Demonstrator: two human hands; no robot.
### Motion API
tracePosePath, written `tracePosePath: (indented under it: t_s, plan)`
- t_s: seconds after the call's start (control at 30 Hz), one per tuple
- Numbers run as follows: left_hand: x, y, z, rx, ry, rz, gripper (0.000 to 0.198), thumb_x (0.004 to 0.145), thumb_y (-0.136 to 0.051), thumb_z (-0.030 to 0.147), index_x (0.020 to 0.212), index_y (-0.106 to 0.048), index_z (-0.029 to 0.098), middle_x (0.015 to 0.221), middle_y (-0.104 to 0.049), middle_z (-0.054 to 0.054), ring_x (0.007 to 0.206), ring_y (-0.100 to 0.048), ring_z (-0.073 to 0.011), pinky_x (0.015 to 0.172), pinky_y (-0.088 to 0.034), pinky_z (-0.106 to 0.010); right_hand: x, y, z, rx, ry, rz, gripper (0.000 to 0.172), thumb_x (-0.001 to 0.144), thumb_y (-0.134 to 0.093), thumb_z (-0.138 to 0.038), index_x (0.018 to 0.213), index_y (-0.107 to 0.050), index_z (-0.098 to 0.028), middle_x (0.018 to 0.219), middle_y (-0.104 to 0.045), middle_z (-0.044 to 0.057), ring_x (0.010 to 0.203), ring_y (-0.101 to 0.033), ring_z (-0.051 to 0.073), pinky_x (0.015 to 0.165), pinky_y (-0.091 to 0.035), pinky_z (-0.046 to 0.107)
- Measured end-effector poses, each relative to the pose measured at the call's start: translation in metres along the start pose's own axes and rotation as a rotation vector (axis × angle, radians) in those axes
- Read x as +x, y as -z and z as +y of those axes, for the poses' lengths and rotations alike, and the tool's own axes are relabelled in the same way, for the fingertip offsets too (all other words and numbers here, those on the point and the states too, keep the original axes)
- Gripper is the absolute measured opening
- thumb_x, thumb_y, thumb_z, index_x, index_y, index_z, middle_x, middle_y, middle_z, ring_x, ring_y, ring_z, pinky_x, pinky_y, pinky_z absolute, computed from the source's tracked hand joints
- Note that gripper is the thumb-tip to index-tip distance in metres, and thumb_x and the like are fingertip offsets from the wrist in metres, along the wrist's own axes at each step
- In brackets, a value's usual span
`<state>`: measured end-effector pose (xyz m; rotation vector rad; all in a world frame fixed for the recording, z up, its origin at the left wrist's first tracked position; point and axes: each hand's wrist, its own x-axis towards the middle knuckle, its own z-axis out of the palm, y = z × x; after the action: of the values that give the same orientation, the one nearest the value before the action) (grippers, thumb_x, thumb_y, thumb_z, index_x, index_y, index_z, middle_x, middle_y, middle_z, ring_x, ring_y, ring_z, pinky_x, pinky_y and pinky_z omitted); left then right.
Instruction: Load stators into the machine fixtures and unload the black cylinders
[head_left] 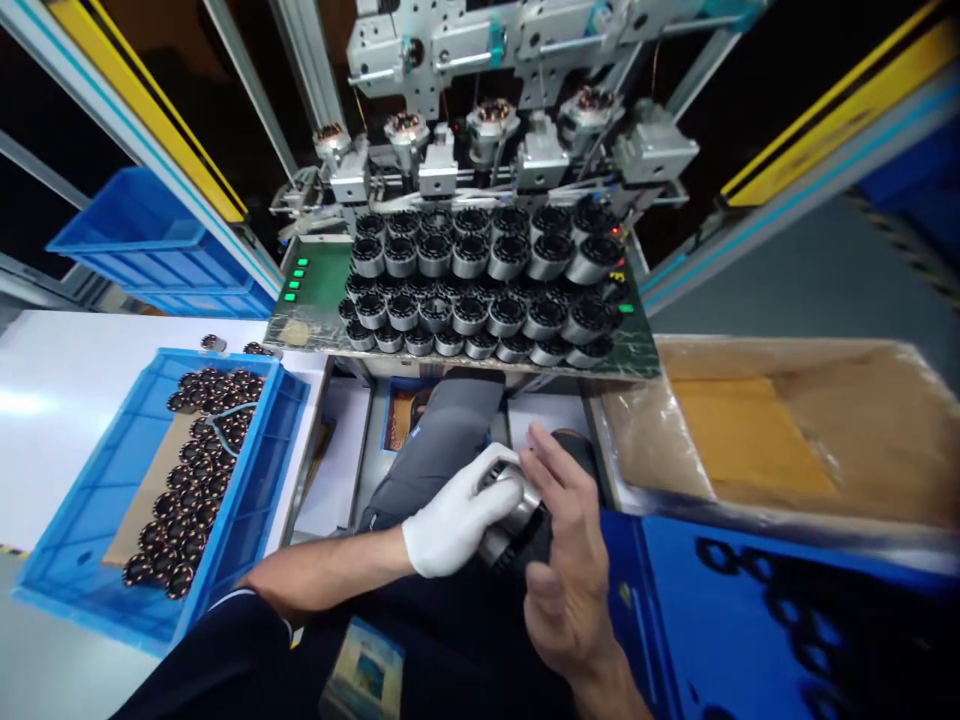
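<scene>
The metal cylinder (517,505) is largely covered by the gloved left hand (457,520) and the bare right hand (570,560), so its lower end cannot be made out. The blue bin (787,620) at lower right is blurred and cut off by the edge. The cardboard box (825,440) is veiled by plastic film.

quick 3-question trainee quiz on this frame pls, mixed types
1. True or false: the left hand wears a white glove.
2. The bare right hand and the left hand together grip: A) a stack of silver metal rings with dark toothed cores, B) a screwdriver, C) a cable.
3. Fill in: the copper-wound round stators lie on cardboard in the ___ plastic crate on the left.

Key: 1 true; 2 A; 3 blue.
</scene>
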<state>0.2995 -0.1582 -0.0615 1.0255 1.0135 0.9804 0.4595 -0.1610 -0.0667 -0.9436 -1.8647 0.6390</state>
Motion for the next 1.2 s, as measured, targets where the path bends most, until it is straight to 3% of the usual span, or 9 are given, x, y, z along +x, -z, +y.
tracePosePath:
  t_s: [0.1, 0.2, 0.3, 0.37, 0.63, 0.83, 1.0, 1.07, 1.2]
  plan:
    - [0.004, 0.039, 0.028, 0.257, -0.152, 0.15, 0.046, 0.103, -0.072, 0.064, 0.124, -0.069, 0.023, 0.113, -0.074, -0.006, 0.104, -0.071, -0.0239, 0.099, -0.06, -0.039, -0.019, 0.023, 0.025, -0.059, -0.089, -0.061, 0.059, 0.119, -0.051, -0.059, 0.171, -0.057, -0.033, 0.172, -0.062, 0.01, 0.158, -0.062, 0.031, 0.125, -0.058, 0.048]
    - [0.026, 0.091, 0.067, 0.798, -0.42, 0.354, 0.051, 0.092, -0.085, 0.056, 0.128, -0.069, 0.024, 0.123, -0.077, -0.008, 0.11, -0.074, -0.0268, 0.1, -0.06, -0.04, -0.041, 0.046, 0.058, -0.183, -0.212, -0.142, 0.045, 0.116, -0.062, -0.051, 0.158, -0.067, -0.033, 0.149, -0.077, 0.005, 0.131, -0.08, 0.022, 0.111, -0.065, 0.034]
    - [0.061, 0.137, 0.108, 1.46, -0.499, 0.382, 0.056, 0.093, -0.088, 0.057, 0.135, -0.073, 0.023, 0.13, -0.078, -0.01, 0.12, -0.074, -0.0299, 0.096, -0.06, -0.039, -0.061, 0.056, 0.084, -0.207, -0.257, -0.222, 0.04, 0.115, -0.065, -0.05, 0.151, -0.071, -0.033, 0.138, -0.082, 0.002, 0.112, -0.086, 0.016, 0.099, -0.068, 0.024]
    - [0.085, 0.158, 0.129, 1.654, -0.479, 0.385, 0.055, 0.096, -0.087, 0.059, 0.136, -0.076, 0.023, 0.129, -0.079, -0.011, 0.123, -0.072, -0.0318, 0.089, -0.058, -0.039, -0.069, 0.055, 0.092, -0.17, -0.246, -0.278, 0.039, 0.115, -0.066, -0.048, 0.149, -0.073, -0.033, 0.134, -0.084, 0.002, 0.109, -0.086, 0.015, 0.097, -0.069, 0.021]
    - [0.134, 0.177, 0.153, 1.863, -0.379, 0.333, 0.056, 0.099, -0.084, 0.066, 0.135, -0.08, 0.023, 0.127, -0.078, -0.012, 0.119, -0.065, -0.0328, 0.069, -0.044, -0.034, -0.037, 0.037, 0.083, 0.066, -0.279, -0.94, 0.045, 0.112, -0.064, -0.034, 0.156, -0.073, -0.038, 0.154, -0.076, 0.005, 0.142, -0.075, 0.022, 0.125, -0.061, 0.037]
    - [0.143, 0.183, 0.147, 1.888, -0.305, 0.367, 0.068, 0.097, -0.085, 0.073, 0.146, -0.077, 0.026, 0.132, -0.076, -0.014, 0.122, -0.065, -0.035, 0.079, -0.051, -0.037, -0.004, 0.039, 0.108, 0.033, -0.308, -0.968, 0.046, 0.114, -0.058, -0.037, 0.158, -0.072, -0.037, 0.154, -0.075, 0.007, 0.143, -0.073, 0.026, 0.128, -0.059, 0.044]
    - [0.123, 0.191, 0.131, 1.801, -0.239, 0.563, 0.088, 0.09, -0.083, 0.084, 0.154, -0.072, 0.025, 0.145, -0.073, -0.016, 0.131, -0.066, -0.038, 0.112, -0.054, -0.048, 0.019, 0.039, 0.125, -0.011, -0.317, -0.977, 0.048, 0.113, -0.058, -0.038, 0.159, -0.072, -0.035, 0.152, -0.076, 0.008, 0.139, -0.075, 0.028, 0.123, -0.061, 0.045]
    - [0.096, 0.2, 0.124, 1.741, -0.185, 0.717, 0.088, 0.091, -0.081, 0.084, 0.154, -0.071, 0.023, 0.152, -0.07, -0.017, 0.139, -0.064, -0.0389, 0.123, -0.05, -0.049, 0.028, 0.037, 0.126, -0.029, -0.326, -0.993, 0.048, 0.113, -0.059, -0.039, 0.159, -0.072, -0.036, 0.151, -0.076, 0.008, 0.139, -0.075, 0.029, 0.123, -0.061, 0.045]
    - [0.011, 0.241, 0.112, 1.575, 0.075, 1.146, 0.067, 0.113, -0.054, 0.061, 0.159, -0.062, 0.013, 0.159, -0.062, -0.023, 0.152, -0.056, -0.0384, 0.133, -0.044, -0.05, 0.046, 0.029, 0.125, -0.062, -0.336, -1.033, 0.05, 0.113, -0.057, -0.04, 0.161, -0.071, -0.035, 0.155, -0.074, 0.009, 0.143, -0.074, 0.029, 0.126, -0.059, 0.046]
